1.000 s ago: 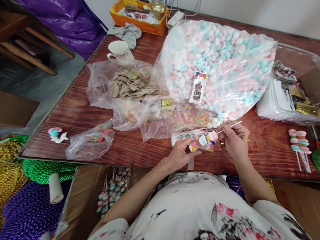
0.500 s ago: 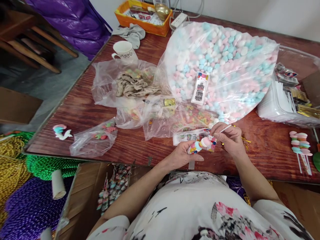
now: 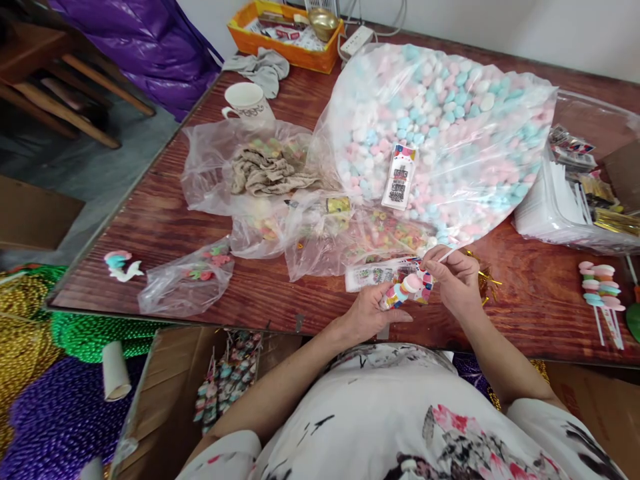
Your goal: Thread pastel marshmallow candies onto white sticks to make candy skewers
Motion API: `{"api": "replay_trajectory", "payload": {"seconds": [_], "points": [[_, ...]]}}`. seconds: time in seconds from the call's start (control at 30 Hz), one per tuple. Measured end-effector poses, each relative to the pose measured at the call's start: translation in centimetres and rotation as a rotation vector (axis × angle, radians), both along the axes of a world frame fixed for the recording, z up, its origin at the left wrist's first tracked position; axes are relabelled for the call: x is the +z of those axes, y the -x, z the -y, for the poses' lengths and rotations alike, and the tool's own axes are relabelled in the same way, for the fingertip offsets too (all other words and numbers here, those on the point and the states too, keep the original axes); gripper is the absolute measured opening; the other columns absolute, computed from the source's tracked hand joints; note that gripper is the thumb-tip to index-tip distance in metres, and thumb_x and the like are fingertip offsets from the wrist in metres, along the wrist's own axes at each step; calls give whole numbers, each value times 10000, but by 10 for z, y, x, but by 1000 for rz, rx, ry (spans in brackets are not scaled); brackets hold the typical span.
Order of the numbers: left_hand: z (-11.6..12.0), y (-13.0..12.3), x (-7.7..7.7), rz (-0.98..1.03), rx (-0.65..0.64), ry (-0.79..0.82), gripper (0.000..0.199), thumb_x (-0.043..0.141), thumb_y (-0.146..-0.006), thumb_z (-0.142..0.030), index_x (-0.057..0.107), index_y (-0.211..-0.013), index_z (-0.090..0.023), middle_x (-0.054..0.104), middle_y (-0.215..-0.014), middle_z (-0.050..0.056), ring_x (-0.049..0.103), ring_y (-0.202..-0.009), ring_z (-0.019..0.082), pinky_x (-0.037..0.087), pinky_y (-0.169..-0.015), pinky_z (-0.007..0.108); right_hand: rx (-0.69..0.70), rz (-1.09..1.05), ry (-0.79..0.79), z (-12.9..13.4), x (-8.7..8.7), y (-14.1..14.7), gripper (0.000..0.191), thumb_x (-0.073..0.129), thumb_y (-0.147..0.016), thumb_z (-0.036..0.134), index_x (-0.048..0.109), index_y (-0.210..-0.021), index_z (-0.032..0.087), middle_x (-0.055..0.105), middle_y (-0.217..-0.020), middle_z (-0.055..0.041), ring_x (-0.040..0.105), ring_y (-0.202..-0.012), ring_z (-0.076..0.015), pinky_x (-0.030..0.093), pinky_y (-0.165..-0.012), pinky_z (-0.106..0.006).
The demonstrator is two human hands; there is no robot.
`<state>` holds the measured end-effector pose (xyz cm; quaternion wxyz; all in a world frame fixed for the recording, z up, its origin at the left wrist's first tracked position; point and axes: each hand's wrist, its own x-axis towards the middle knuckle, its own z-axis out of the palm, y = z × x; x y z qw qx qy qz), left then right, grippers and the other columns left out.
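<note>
My left hand (image 3: 367, 312) is closed around a skewer of pastel marshmallow-like pieces (image 3: 411, 284), pink, cream and blue, with a colourful printed packet against it. My right hand (image 3: 456, 279) pinches a white stick (image 3: 450, 252) between thumb and fingers, close to the pink end of the skewer. Whether stick and skewer join is hidden by the fingers. Shiny gold strips (image 3: 487, 277) stick out beside my right hand. Printed packets (image 3: 373, 275) lie on the table just behind my hands.
A big clear bag of pastel pieces (image 3: 445, 133) covers the back. Thin plastic bags (image 3: 210, 167), a mug (image 3: 247, 103) and an orange basket (image 3: 285, 50) stand left. Finished-looking skewers (image 3: 603, 290) and a clear tub of sticks (image 3: 560, 200) are at right.
My right hand has shifted slightly left and down, and the white stick has turned a little. My left hand has edged right with the skewer.
</note>
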<state>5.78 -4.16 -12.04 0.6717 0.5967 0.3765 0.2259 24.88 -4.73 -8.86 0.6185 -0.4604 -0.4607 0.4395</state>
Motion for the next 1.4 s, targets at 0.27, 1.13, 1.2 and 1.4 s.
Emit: {"api": "replay_trajectory", "payload": {"seconds": [0.27,1.13,1.2,1.4], "points": [[0,-6,9,246,-43,336,511,886,-557,-377,684,-959,-137,515,-716,-53,399,-674,98,340,-685,230,211,-51,-26,0,6,0,75,713,-819,234,723,-749,209,671,-757,-27,596,-726,-164,474,-689,-311],[-16,-11,29,153,-347,529,398,852,-603,-385,524,-579,-161,544,-465,-40,444,-372,72,300,-370,200,327,-127,82,6,8,13,201,731,-813,357,699,-699,195,674,-735,-20,579,-674,-145,460,-649,-287],[-16,-11,30,143,-348,534,414,852,-603,-391,508,-569,-163,541,-463,-42,448,-379,69,313,-380,195,352,-62,83,7,11,13,229,721,-821,368,692,-682,189,674,-736,-25,591,-696,-150,468,-680,-297],[-15,-8,29,180,-188,401,422,889,-552,-315,655,-861,-149,603,-665,-52,508,-576,71,400,-567,191,295,-48,40,4,13,5,180,705,-836,315,701,-704,191,673,-774,-26,588,-703,-148,458,-679,-296]]}}
